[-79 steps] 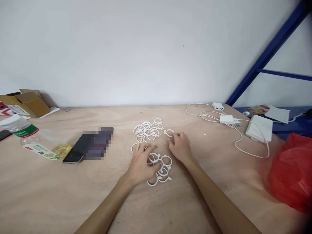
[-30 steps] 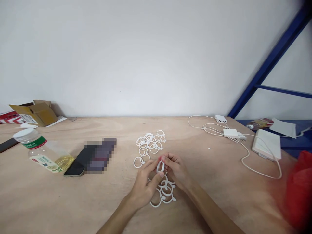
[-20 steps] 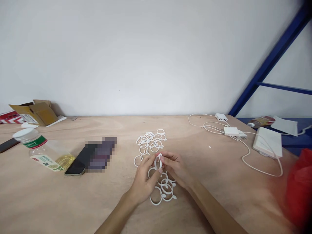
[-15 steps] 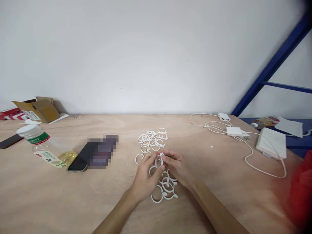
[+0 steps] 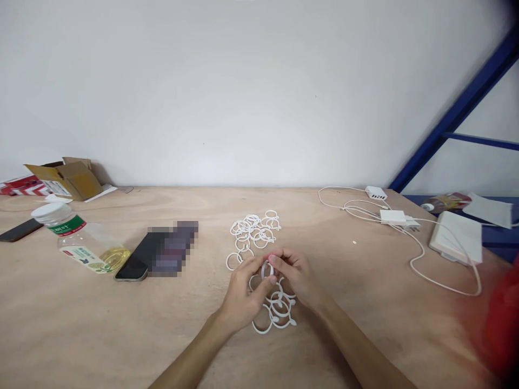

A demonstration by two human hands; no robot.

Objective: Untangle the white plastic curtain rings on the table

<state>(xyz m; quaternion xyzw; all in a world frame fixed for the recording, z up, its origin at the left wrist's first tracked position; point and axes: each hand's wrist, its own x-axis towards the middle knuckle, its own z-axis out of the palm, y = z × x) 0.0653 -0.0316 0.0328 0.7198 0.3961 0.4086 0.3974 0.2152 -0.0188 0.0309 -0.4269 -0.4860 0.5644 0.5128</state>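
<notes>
Both my hands meet over the middle of the wooden table [image 5: 81, 329]. My left hand [image 5: 242, 297] and my right hand [image 5: 298, 277] pinch one small white plastic ring [image 5: 266, 269] between their fingertips, held just above the table. Under the hands lies a small cluster of joined white rings [image 5: 278, 313]. A looser heap of white rings [image 5: 254, 229] sits just beyond the fingers, and a single ring [image 5: 232, 261] lies to the left of my left hand.
A plastic bottle [image 5: 79, 246] with yellow liquid lies at the left beside a dark phone [image 5: 135, 263]. A cardboard box [image 5: 67, 178] stands at the far left. White chargers and cables [image 5: 395, 221] and a white flat box [image 5: 458, 236] are at the right, with something red [image 5: 503, 313] at the edge.
My right hand picked a ring up from the far heap and brought it to my left hand; both hands now hold it together. The view shifted slightly left.
</notes>
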